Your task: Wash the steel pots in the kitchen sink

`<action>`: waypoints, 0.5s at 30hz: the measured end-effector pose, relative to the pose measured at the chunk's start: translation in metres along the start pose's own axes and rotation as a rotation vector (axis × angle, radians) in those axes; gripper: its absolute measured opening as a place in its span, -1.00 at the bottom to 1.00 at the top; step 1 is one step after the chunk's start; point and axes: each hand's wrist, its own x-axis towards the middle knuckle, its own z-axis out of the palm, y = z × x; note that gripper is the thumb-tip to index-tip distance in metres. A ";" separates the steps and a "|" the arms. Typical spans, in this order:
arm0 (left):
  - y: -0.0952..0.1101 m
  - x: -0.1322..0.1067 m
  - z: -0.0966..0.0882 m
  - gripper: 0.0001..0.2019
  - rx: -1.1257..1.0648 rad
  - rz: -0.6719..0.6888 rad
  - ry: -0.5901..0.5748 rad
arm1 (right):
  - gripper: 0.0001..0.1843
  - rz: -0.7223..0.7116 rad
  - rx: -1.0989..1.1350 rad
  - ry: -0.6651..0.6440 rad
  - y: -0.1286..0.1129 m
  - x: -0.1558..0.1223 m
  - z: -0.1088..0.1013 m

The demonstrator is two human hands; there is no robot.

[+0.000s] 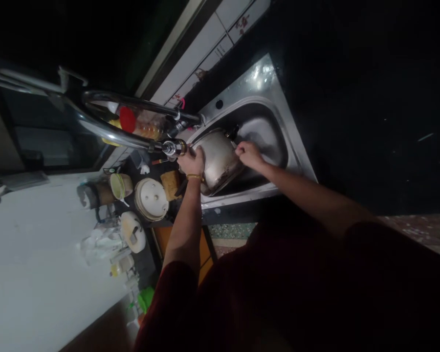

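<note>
A steel pot (pixel 220 160) lies tilted in the steel sink (pixel 275 122), its outside toward me. My left hand (pixel 191 161), with a gold bangle at the wrist, is closed over the pot's left rim and holds it. At the pot's right side my right hand (pixel 248 153) is curled into a fist and presses on the metal; what it holds is hidden. The chrome tap (pixel 132 139) arches in from the left and its spout ends just left of the pot.
Left of the sink lie a yellow sponge (pixel 170 184), a round white lid (pixel 152 198), a cup (pixel 120 186) and a white rice cooker (pixel 133 231). A red-capped bottle (pixel 143 122) stands behind the tap. Dark countertop (pixel 370 122) stretches to the right.
</note>
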 end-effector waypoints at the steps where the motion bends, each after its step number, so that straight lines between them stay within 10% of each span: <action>1: 0.001 0.000 0.000 -0.65 -0.004 -0.008 -0.002 | -0.86 -0.001 -0.010 -0.009 -0.001 0.000 -0.001; 15: 0.002 0.000 -0.002 -0.68 -0.050 0.002 0.011 | -0.84 -0.111 -0.135 -0.012 -0.023 -0.007 0.002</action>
